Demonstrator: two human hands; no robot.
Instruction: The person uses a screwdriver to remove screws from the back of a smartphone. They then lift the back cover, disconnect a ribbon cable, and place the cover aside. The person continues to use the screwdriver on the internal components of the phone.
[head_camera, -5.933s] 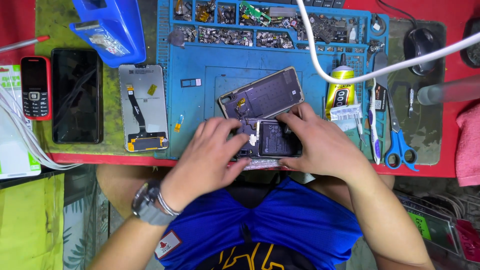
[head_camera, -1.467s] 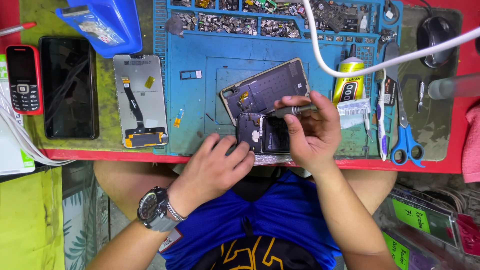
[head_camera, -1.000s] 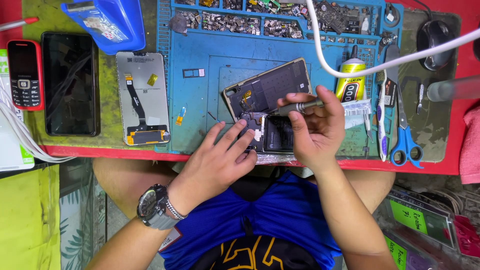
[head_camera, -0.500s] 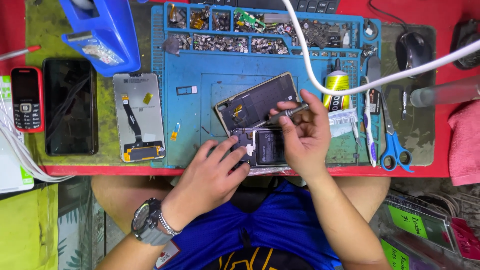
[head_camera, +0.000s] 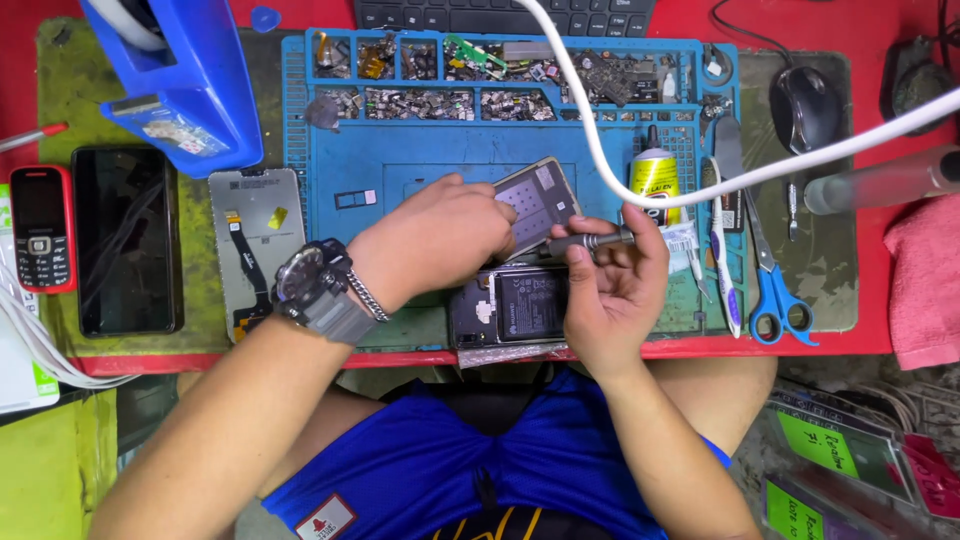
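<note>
An opened smartphone (head_camera: 510, 305) lies on the blue repair mat (head_camera: 420, 160) near the table's front edge, its battery and boards exposed. My left hand (head_camera: 435, 240), with a wristwatch, reaches across it and grips the grey back cover (head_camera: 540, 200) that lies tilted just beyond the phone. My right hand (head_camera: 610, 290) rests at the phone's right end and holds a slim metal screwdriver (head_camera: 590, 240) level, its tip pointing left toward the cover.
A screen panel with flex cable (head_camera: 255, 240), a black phone (head_camera: 125, 240) and a red keypad phone (head_camera: 42, 228) lie left. Glue bottle (head_camera: 655, 175), tweezers, blue scissors (head_camera: 775, 290) and a mouse (head_camera: 805, 105) lie right. A white cable (head_camera: 700, 185) crosses overhead. Parts trays line the mat's far edge.
My left hand has left the phone's near edge and moved up onto the back cover. The right hand still holds the screwdriver by the phone. The view shifted slightly.
</note>
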